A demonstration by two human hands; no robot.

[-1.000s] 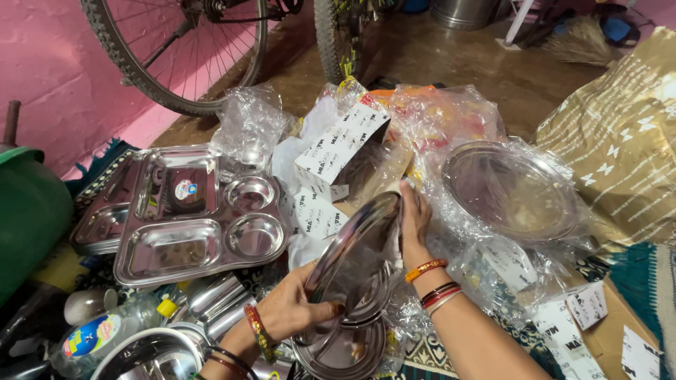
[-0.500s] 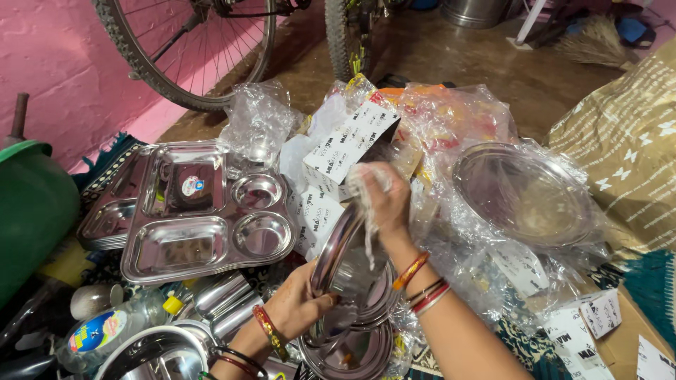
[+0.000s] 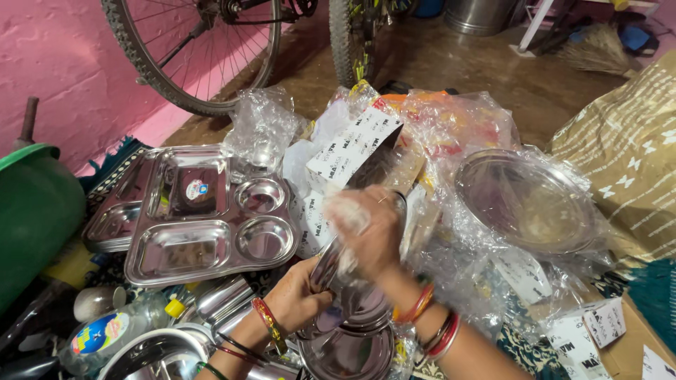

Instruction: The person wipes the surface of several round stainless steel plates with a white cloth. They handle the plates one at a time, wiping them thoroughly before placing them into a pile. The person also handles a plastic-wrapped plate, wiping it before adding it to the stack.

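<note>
My left hand (image 3: 299,299) grips the lower left edge of a round steel plate (image 3: 352,299) that stands tilted on edge above a stack of similar plates (image 3: 348,352). My right hand (image 3: 370,229) is closed over the plate's upper rim, with a bit of clear plastic film under its fingers; the hand is blurred. Both wrists wear red and gold bangles. Most of the held plate is hidden behind my right hand and forearm.
A stack of steel compartment trays (image 3: 204,229) lies at left, beside a green tub (image 3: 32,211). Plastic-wrapped steel plates (image 3: 528,200) and card labels (image 3: 352,144) pile up at centre and right. Steel tumblers (image 3: 222,299) and a plastic bottle (image 3: 105,331) sit lower left. A bicycle wheel (image 3: 190,56) stands behind.
My right hand has come up from the plate's right edge to its top rim, pulling plastic film. The plate has tipped more upright. My left hand keeps its grip on the lower edge.
</note>
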